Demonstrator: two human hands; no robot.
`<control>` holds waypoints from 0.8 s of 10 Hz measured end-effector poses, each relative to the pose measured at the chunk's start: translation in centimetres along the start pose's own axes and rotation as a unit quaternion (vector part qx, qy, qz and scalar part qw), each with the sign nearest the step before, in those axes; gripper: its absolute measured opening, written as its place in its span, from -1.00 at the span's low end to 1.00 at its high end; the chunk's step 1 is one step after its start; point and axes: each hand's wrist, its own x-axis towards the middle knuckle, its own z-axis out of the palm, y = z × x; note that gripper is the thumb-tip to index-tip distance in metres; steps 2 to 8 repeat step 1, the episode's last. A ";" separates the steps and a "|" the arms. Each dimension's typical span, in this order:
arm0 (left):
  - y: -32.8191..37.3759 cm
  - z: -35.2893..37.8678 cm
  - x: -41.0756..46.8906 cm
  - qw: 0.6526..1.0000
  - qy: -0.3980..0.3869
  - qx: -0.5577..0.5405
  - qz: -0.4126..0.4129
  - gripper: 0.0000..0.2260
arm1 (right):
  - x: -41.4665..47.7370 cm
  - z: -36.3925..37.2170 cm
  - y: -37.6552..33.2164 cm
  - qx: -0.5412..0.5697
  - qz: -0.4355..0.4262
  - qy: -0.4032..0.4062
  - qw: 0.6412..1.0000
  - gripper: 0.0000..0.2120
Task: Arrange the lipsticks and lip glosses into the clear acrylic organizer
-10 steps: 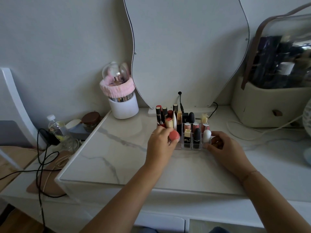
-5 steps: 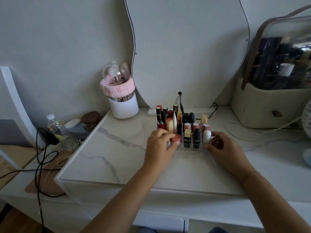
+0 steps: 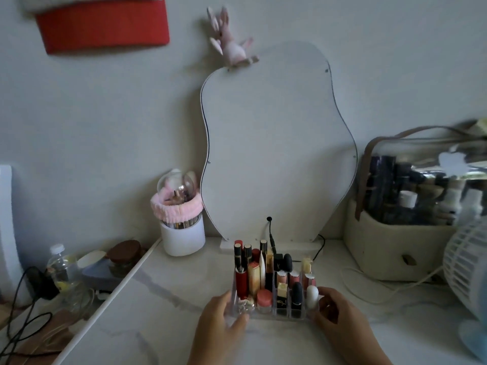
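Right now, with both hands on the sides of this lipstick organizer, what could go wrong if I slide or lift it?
1. The organizer is packed with tall upright tubes; a jerk could tip them out.
2. The black cable hangs just behind the back row, so pushing the organizer back may snag it.
3. The left hand and right hand press smooth clear walls, so the grip might slip if you lift.

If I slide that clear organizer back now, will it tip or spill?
The organizer probably slides easily on the smooth marble top. The tall tubes at its back left look top-heavy and may wobble. Both hands flank it, which should steady it.
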 end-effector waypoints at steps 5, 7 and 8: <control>0.2 -0.8 0.3 0.998 -0.043 -0.028 -0.029 -0.50 | 0.8 0.2 -1.0 0.010 0.057 0.015 0.998 -0.61; 0.2 -0.8 0.3 0.998 -0.043 -0.028 -0.029 -0.50 | 0.8 0.2 -1.0 0.010 0.057 0.015 0.998 -0.61; 0.2 -0.8 0.3 0.998 -0.043 -0.028 -0.029 -0.50 | 0.8 0.2 -1.0 0.010 0.057 0.015 0.998 -0.61</control>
